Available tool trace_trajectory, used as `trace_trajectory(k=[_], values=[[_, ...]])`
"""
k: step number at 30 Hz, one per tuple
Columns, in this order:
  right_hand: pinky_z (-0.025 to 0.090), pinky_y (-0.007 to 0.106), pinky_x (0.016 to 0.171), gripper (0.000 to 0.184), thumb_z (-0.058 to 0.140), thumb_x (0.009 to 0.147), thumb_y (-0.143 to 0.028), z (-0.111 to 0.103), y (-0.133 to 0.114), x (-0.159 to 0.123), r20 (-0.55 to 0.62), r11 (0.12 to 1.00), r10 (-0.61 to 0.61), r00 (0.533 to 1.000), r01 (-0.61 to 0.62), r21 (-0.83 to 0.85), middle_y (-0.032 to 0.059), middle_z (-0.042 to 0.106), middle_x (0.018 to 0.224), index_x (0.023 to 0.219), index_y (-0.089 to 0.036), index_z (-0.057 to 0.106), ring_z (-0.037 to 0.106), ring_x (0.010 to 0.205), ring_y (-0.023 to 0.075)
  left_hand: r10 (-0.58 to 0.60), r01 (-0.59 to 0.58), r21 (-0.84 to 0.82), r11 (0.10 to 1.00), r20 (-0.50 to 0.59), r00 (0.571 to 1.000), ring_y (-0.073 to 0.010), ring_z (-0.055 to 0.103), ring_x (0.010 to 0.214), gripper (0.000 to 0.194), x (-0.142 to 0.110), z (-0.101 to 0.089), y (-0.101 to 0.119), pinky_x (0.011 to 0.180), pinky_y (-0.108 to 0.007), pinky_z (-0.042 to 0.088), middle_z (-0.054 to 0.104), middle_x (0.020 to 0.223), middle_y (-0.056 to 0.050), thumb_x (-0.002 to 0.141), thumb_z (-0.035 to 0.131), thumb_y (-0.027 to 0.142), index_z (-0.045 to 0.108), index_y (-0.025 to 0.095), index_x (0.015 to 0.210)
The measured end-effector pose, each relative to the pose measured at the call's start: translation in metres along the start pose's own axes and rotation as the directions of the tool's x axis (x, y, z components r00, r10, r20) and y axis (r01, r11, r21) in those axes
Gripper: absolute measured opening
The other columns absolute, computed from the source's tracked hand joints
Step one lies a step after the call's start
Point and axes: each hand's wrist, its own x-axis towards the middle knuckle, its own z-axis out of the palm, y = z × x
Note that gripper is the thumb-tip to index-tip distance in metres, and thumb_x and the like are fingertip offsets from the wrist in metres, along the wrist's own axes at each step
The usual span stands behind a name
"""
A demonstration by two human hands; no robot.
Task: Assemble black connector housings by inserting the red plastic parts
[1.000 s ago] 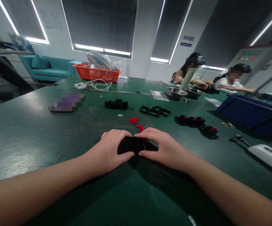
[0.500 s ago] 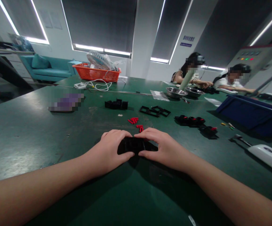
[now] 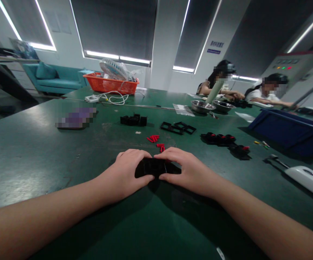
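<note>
My left hand (image 3: 128, 169) and my right hand (image 3: 182, 168) hold one black plastic part (image 3: 155, 167) between them, low over the green table. Fingers lie along its far side and both thumbs along its near side; its ends are hidden in my palms. Just beyond my fingertips lie several small red pins (image 3: 153, 138). Farther off are a black block-like part (image 3: 133, 120) and several black open frames (image 3: 177, 127). To the right sits a black assembly with red buttons or inserts (image 3: 218, 138), with a smaller black piece with red (image 3: 240, 151) beside it.
A blue bin (image 3: 291, 131) and a white tool with a metal tip (image 3: 308, 180) are at the right. Steel bowls (image 3: 203, 107) stand farther back, near two people. An orange basket (image 3: 111, 85) and a white cable (image 3: 115, 98) lie at the far edge. A blurred purple item (image 3: 76, 117) is left.
</note>
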Motion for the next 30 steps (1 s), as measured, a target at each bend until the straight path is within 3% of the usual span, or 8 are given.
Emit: trace_trajectory(k=[30], values=[[0.049, 0.039, 0.093, 0.038, 0.074, 0.079, -0.015, -0.0002, -0.0002, 0.0001, 0.017, 1.0, -0.01, 1.0, 0.01, 0.016, 0.008, 0.068, 0.11, 0.116, -0.019, 0.067, 0.062, 0.104, 0.0221, 0.015, -0.016, 0.024, 1.0, 0.02, 1.0, -0.0322, 0.06, 0.11, 0.031, 0.0004, -0.0008, 0.0015, 0.097, -0.051, 0.044, 0.069, 0.112, -0.01, 0.081, 0.064, 0.032, 0.064, 0.02, 0.109]])
